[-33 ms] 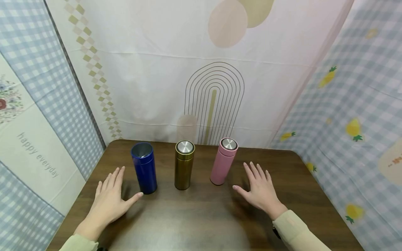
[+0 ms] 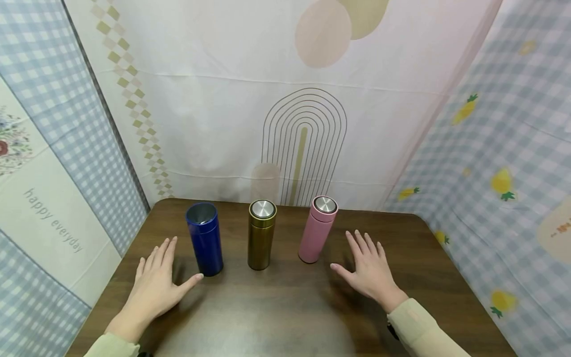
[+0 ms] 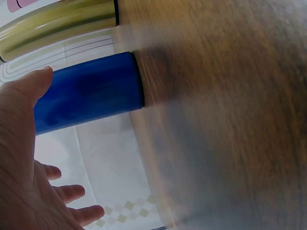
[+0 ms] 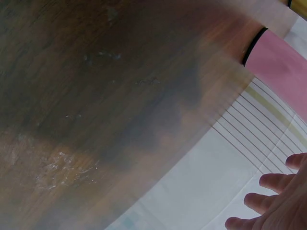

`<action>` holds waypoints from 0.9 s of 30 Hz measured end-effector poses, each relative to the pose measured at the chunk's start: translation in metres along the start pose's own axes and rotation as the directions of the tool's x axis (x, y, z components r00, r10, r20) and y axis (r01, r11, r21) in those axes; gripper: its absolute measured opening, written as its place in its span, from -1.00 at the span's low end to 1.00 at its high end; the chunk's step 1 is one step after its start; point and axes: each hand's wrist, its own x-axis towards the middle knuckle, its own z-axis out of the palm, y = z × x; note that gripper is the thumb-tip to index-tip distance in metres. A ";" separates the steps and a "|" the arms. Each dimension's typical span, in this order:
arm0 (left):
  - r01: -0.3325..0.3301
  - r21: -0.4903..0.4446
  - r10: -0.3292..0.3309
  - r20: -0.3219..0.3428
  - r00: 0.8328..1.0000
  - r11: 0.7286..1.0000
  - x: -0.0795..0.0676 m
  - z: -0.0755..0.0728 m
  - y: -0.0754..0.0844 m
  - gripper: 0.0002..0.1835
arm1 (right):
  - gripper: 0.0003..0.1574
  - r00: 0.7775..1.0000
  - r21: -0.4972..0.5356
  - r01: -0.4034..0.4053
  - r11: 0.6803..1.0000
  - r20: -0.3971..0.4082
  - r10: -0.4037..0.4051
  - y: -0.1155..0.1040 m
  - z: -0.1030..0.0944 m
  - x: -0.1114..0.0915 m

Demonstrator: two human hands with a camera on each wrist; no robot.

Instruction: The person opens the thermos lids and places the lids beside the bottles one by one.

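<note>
Green-cuffed and released, the left hand (image 2: 153, 292) and the right hand (image 2: 368, 270) spread their fingers, grasping nothing.

The left hand's thumb lies just beside a glossy deep-blue cylindrical flask (image 2: 208, 245); whether they touch cannot be told; the right hand is near a pink cylindrical flask with a silver-disc top (image 2: 315, 235), apart from it; between these two stands a metallic gold cylindrical flask (image 2: 260, 245), also topped with a silver disc; all three are upright and apart from one another on a dark brown wood-grained table (image 2: 276, 317), toward its far edge; behind hangs a white cloth printed with thin nested arches (image 2: 214, 124); a blue-and-white checked cloth lettered "happy everyday" (image 2: 42, 54) is at the left, a pale blue checked cloth with yellow pineapples (image 2: 473, 163) at the right.
</note>
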 end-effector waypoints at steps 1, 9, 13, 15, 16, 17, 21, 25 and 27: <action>0.000 -0.003 0.000 0.003 1.000 1.000 0.000 0.000 0.000 0.21 | 0.27 1.000 -0.003 -0.001 1.000 0.001 0.001 0.000 0.000 -0.001; 0.001 0.004 -0.001 0.013 1.000 1.000 -0.002 0.002 -0.003 0.22 | 0.28 1.000 -0.009 -0.010 1.000 0.026 0.010 -0.001 0.002 -0.007; 0.007 0.000 -0.007 0.018 1.000 1.000 -0.003 0.002 -0.004 0.22 | 0.27 1.000 -0.004 -0.008 1.000 0.030 0.008 -0.003 0.002 -0.008; 0.010 -0.005 -0.010 0.018 1.000 1.000 -0.003 0.002 -0.004 0.22 | 0.26 0.999 0.002 -0.009 1.000 0.033 0.009 -0.005 0.003 -0.009; 0.011 -0.008 -0.011 0.021 1.000 1.000 -0.003 0.001 -0.003 0.22 | 0.26 0.999 0.006 -0.009 1.000 0.036 0.009 -0.006 0.004 -0.009; 0.011 -0.013 -0.011 0.024 1.000 1.000 -0.003 0.001 -0.002 0.21 | 0.25 0.999 0.012 -0.011 1.000 0.041 0.011 -0.007 0.004 -0.010; 0.013 -0.018 -0.012 0.034 0.999 1.000 -0.003 0.002 0.000 0.21 | 0.23 0.998 0.043 -0.019 0.999 0.056 0.016 -0.011 0.005 -0.013; 0.013 -0.018 -0.012 0.040 0.999 1.000 -0.003 0.003 0.001 0.22 | 0.18 0.998 0.097 -0.035 0.995 0.057 0.029 -0.017 0.003 -0.016; 0.014 -0.022 -0.013 0.042 0.999 1.000 -0.003 0.004 0.001 0.22 | 0.14 0.998 0.125 -0.046 0.991 0.059 0.039 -0.021 0.003 -0.017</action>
